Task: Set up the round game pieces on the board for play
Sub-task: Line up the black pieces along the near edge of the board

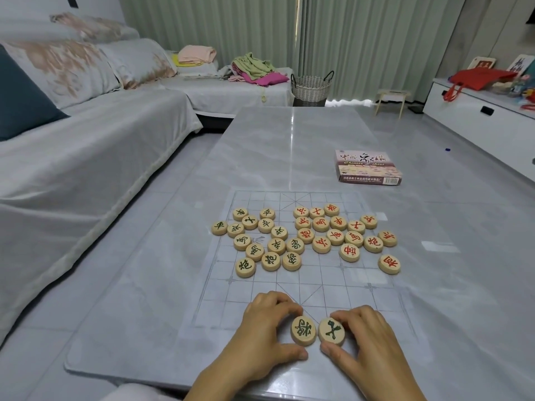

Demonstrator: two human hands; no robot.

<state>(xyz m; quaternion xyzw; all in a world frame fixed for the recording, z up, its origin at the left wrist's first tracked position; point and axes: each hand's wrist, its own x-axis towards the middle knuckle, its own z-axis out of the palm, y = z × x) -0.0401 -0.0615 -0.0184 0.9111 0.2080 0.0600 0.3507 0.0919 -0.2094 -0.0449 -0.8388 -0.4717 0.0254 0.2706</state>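
Observation:
A clear plastic board (289, 287) with a faint grid lies on the grey table. Round wooden pieces sit heaped near its middle: green-lettered ones (260, 241) on the left, red-lettered ones (344, 230) on the right. At the board's near edge my left hand (269, 328) pinches a green-lettered piece (303, 331) between fingers and thumb. Beside it, my right hand (364, 334) pinches another green-lettered piece (331, 331). The two pieces stand side by side, almost touching.
The game's box (367, 167) lies on the table beyond the board, to the right. A covered sofa (86, 146) runs along the left. A wicker basket (311, 86) and a small stool (390, 101) stand on the floor past the table.

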